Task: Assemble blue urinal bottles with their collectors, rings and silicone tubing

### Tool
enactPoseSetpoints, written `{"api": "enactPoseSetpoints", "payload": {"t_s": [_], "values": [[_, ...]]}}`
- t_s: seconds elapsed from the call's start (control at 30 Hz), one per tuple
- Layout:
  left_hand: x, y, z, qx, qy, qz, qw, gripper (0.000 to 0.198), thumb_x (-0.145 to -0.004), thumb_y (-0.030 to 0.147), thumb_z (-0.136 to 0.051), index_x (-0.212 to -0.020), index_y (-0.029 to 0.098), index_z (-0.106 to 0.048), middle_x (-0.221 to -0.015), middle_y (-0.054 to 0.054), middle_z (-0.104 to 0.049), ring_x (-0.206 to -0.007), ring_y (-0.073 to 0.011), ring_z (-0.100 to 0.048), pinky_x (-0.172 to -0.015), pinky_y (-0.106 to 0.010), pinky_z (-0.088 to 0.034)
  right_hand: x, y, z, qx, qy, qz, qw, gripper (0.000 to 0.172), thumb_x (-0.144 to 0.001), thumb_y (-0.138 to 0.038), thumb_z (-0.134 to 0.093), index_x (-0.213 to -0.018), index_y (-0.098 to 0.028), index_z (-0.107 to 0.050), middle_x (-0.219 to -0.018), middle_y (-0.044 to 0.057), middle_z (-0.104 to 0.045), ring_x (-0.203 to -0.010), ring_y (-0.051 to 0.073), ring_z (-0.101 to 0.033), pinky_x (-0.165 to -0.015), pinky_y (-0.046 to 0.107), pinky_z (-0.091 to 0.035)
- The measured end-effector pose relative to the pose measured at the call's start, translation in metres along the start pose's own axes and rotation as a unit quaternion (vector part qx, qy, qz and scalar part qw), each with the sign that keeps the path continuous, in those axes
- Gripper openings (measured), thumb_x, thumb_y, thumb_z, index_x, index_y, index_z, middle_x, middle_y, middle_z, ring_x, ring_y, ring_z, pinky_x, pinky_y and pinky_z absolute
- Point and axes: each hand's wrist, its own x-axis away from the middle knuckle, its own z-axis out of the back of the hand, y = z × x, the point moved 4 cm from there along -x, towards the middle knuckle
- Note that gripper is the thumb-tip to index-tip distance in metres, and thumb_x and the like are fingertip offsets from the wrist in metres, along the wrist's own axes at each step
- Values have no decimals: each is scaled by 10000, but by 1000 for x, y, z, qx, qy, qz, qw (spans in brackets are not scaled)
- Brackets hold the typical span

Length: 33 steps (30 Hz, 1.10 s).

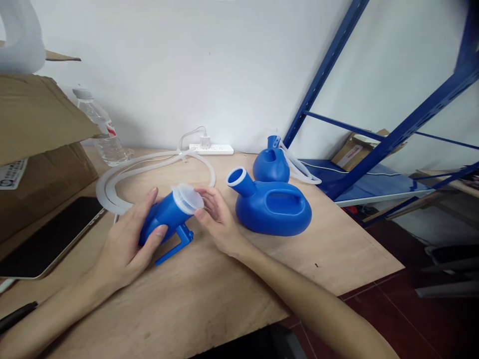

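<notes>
My left hand wraps round a blue plastic tube-shaped part with a hinged arm hanging below it. At the right end of this part sits a translucent white cap, and my right hand pinches its edge between thumb and fingers. A clear hose loops on the table behind my left hand; its link to the blue part is hidden. To the right of my hands stands a blue plastic jug with a handle and an uncapped, white-rimmed mouth.
Behind the jug is a second blue jug with a coiled hose. A power strip lies against the wall. At left are a water bottle, a cardboard box and a dark tablet. A blue metal shelf stands right.
</notes>
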Motion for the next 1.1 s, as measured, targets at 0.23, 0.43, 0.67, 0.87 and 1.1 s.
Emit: {"api": "enactPoseSetpoints", "payload": {"t_s": [0.23, 0.43, 0.67, 0.87, 1.1], "values": [[-1, 14, 3, 51, 0, -49, 997, 731, -1013, 426, -544, -1676, 370, -243, -1352, -72, -711, -1095, -282, -750, -820, -401, -660, 6, -10, -8, 3, -49, 9, 999, 552, -992, -614, -609, -1447, -302, -619, -1533, 46, -608, -1434, 247, -552, -1240, 452, -419], [5, 22, 5, 71, -13, 14, 997, 944, -910, 607, -663, -1691, 346, -201, -1406, -185, -669, -1111, -425, -747, -787, -600, -665, 9, -20, -8, 24, -78, 33, 996, 540, -1039, -598, -526, -1504, -330, -580, -1550, 34, -597, -1451, 238, -541, -1242, 454, -420], [6, 22, 1, 152, -40, 69, 985, 1045, -888, 497, -720, -1699, 369, -75, -1173, -152, -695, -944, -357, -747, -734, -575, -645, 5, -28, -7, 99, -82, 92, 987, 500, -1040, -573, -543, -1473, -333, -612, -1473, 58, -652, -1362, 237, -615, -1180, 447, -485], [0, 18, 2, 57, 13, 74, 996, 1100, -820, 565, -780, -1694, 350, -147, -1203, -120, -646, -1019, -351, -687, -822, -569, -597, 7, -17, -10, 110, -36, 86, 990, 550, -978, -591, -637, -1453, -314, -632, -1425, 62, -678, -1280, 225, -664, -1004, 371, -616], [-7, 26, 6, -6, 31, 18, 999, 994, -880, 595, -722, -1686, 344, -197, -1108, -75, -682, -941, -287, -716, -759, -429, -628, 10, -21, -10, 126, -17, 91, 988, 486, -953, -521, -707, -1391, -310, -687, -1331, 61, -722, -1136, 212, -708, -959, 382, -629]]}}
